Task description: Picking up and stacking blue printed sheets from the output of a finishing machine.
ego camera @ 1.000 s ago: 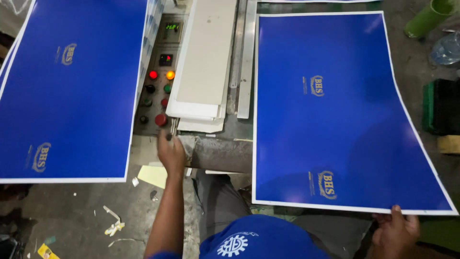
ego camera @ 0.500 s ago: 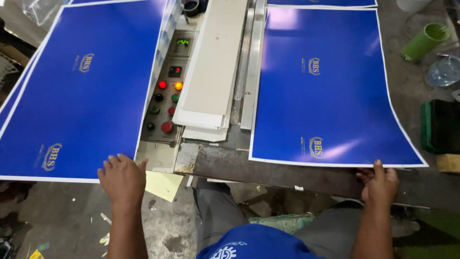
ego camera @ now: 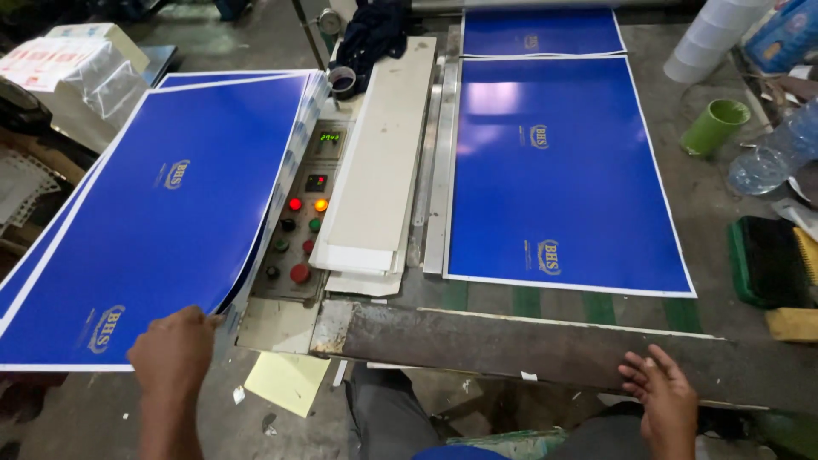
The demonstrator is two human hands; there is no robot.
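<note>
My left hand point(ego camera: 175, 353) rests at the near right corner of the stack of blue printed sheets point(ego camera: 162, 213) on the left of the bench; the fingers are curled over the corner edge and touch the top sheet; whether any sheet is pinched between thumb and fingers I cannot tell, as the back of the hand hides it. The stack lies flat, long axis running near to far and leaning slightly to the right at the far end; its gold emblems sit along that axis, one near my hand and one at mid-sheet; the white borders of lower sheets show fanned along the left and right edges.

My right hand point(ego camera: 665, 400) lies open, fingers spread and flat, on the near edge of the worn metal bench lip point(ego camera: 511, 345); it holds nothing; it is well apart from the single blue sheet point(ego camera: 554, 170) on the right, which lies flat with its long axis near to far and its near edge just beyond the lip. A further blue sheet point(ego camera: 541, 32) lies past it, at the far end.

Between the two sheet positions: a control panel point(ego camera: 298, 230) with red, amber and green lamps and buttons; just right of it, a pile of white boards point(ego camera: 383, 162), long axis near to far. At the right: a green cup point(ego camera: 714, 126), a clear plastic bottle point(ego camera: 771, 158), a green brush point(ego camera: 767, 260). A yellow paper slip point(ego camera: 285, 382) lies below the panel.
</note>
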